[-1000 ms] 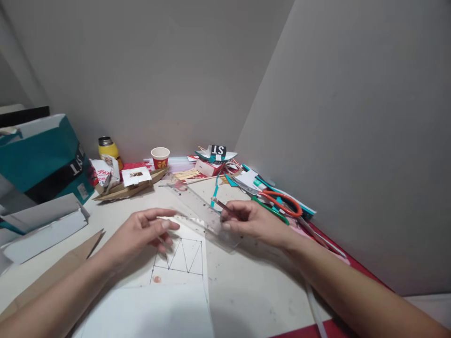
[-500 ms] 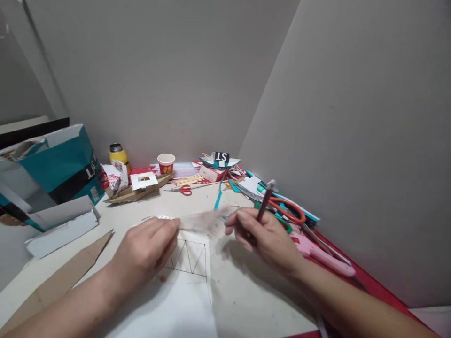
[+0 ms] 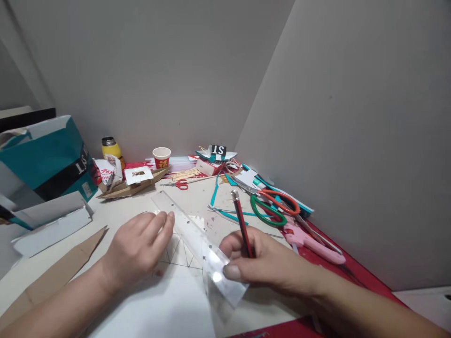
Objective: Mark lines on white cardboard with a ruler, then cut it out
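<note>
My right hand [image 3: 253, 256] grips a clear plastic ruler [image 3: 190, 225] near its lower end, thumb on top. The same hand also holds a red-and-black pencil [image 3: 242, 223], its capped end pointing up. The ruler slants over a white sheet of paper [image 3: 169, 300] bearing a pencilled row of triangles between lines. Beside the ruler's left edge, my left hand [image 3: 141, 244] is over the drawing with its fingers bent and pressed together. Its fingertips are partly hidden, so anything inside them cannot be made out. Part of the drawing lies beneath the left hand.
Orange-handled scissors [image 3: 282, 201], green-handled scissors [image 3: 268, 211] and a pink-handled tool [image 3: 313, 241] lie at right. Behind are small red scissors [image 3: 181, 184], a paper cup [image 3: 161, 158] and a yellow bottle [image 3: 112, 149]. Cardboard [image 3: 59, 267] and a teal box [image 3: 52, 159] stand left.
The ruler, blurred between both hands before, now slants down to the right in my right hand. That hand has come lower and nearer. My left hand no longer shows a hold on the ruler.
</note>
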The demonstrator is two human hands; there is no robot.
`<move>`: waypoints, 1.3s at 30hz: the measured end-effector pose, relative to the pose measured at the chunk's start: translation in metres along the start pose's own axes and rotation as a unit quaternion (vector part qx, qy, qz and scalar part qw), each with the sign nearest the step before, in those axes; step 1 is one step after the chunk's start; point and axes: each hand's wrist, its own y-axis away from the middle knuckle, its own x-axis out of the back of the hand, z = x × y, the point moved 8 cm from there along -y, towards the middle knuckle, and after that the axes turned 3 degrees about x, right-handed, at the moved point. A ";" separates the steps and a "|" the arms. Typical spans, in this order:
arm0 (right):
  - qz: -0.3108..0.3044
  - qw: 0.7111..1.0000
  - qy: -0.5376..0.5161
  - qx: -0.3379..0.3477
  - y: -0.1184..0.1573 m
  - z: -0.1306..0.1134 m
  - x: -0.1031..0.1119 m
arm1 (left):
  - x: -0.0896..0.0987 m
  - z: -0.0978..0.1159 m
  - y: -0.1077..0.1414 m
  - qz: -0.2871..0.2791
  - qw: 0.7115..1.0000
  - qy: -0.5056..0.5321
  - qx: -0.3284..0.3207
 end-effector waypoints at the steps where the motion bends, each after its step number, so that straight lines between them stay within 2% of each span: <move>1: -0.003 1.000 -0.003 0.003 -0.002 0.000 0.001 | -0.001 -0.010 0.001 0.009 0.998 0.037 0.053; 3: -0.001 1.000 -0.002 0.014 -0.006 -0.001 0.005 | -0.003 -0.039 0.005 0.039 0.968 0.129 0.210; 4: 0.003 1.000 0.005 0.020 -0.008 -0.002 0.007 | -0.007 -0.054 0.010 0.047 0.935 0.184 0.300; 5: 0.010 0.999 0.014 0.027 -0.010 -0.002 0.010 | -0.013 -0.065 0.015 0.043 0.888 0.248 0.385; 7: 0.026 0.999 0.025 0.039 -0.013 -0.004 0.012 | -0.033 -0.072 0.025 -0.002 0.764 0.398 0.509; 9: 0.032 0.998 0.024 0.050 -0.014 -0.006 0.011 | -0.051 -0.058 0.027 -0.068 0.635 0.535 0.553; 10: 0.038 0.997 0.024 0.056 -0.014 -0.006 0.011 | -0.056 -0.047 0.025 -0.096 0.586 0.585 0.553; 11: 0.045 0.997 0.026 0.059 -0.015 -0.007 0.010 | -0.059 -0.037 0.023 -0.118 0.549 0.619 0.549; 13: 0.060 0.996 0.032 0.057 -0.015 -0.005 0.008 | -0.062 -0.021 0.022 -0.159 0.507 0.645 0.550; 15: 0.071 0.996 0.036 0.046 -0.016 -0.001 0.006 | -0.064 -0.008 0.023 -0.186 0.479 0.655 0.555; 18: 0.064 0.996 0.041 0.038 -0.018 0.004 0.000 | -0.063 0.003 0.021 -0.188 0.445 0.685 0.545; 23: 0.049 0.996 0.053 0.061 -0.019 0.002 -0.004 | -0.063 0.006 0.018 -0.185 0.422 0.719 0.521; 27: 0.078 0.989 0.093 0.089 -0.017 -0.005 0.005 | -0.065 0.004 0.024 -0.192 0.421 0.709 0.532; 31: 0.108 0.985 0.101 0.087 -0.017 -0.008 0.013 | -0.068 0.003 0.028 -0.203 0.428 0.702 0.532; 36: 0.114 0.981 0.121 0.100 -0.016 -0.007 0.017 | -0.070 0.006 0.028 -0.214 0.437 0.703 0.518; 39: 0.111 0.978 0.141 0.103 -0.015 -0.005 0.019 | -0.068 0.007 0.023 -0.201 0.426 0.722 0.507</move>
